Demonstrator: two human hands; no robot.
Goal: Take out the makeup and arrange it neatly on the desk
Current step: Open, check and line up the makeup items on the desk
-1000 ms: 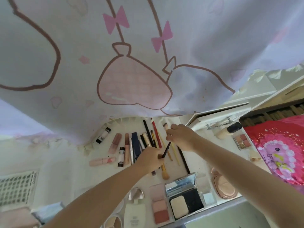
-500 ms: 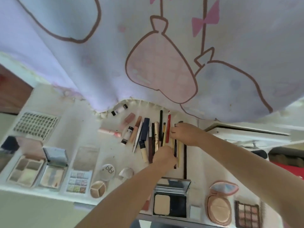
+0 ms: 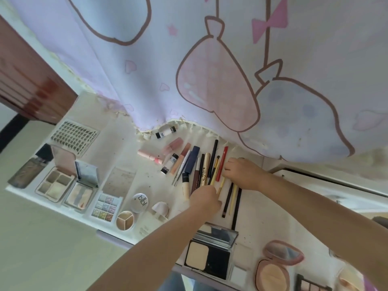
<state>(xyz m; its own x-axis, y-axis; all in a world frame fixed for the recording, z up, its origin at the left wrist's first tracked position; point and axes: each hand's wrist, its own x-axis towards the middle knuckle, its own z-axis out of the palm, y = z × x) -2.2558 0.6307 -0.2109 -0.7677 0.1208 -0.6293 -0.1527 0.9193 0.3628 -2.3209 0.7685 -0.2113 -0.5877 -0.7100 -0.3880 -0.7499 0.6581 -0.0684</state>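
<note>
With your left hand (image 3: 206,199) and right hand (image 3: 241,172), both curled on the pencils (image 3: 219,175) mid-frame, nudge them parallel, ends level.

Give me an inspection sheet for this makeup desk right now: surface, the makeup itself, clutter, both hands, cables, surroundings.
Surface: white desk, a few dark specks on it.
Job's things: pencils and brushes in a row, red pencil among them; tubes to their left, navy tube; open palettes along the front edge, nine-pan palette; open black compact; pink cushion compact.
Clutter: nothing seen beyond makeup.
Hands: left hand at the near ends of the row, right hand at its right side; grip unclear for both.
Cables: nothing seen.
Surroundings: lilac cartoon curtain hanging over the desk's back; brown wooden furniture at left.
</note>
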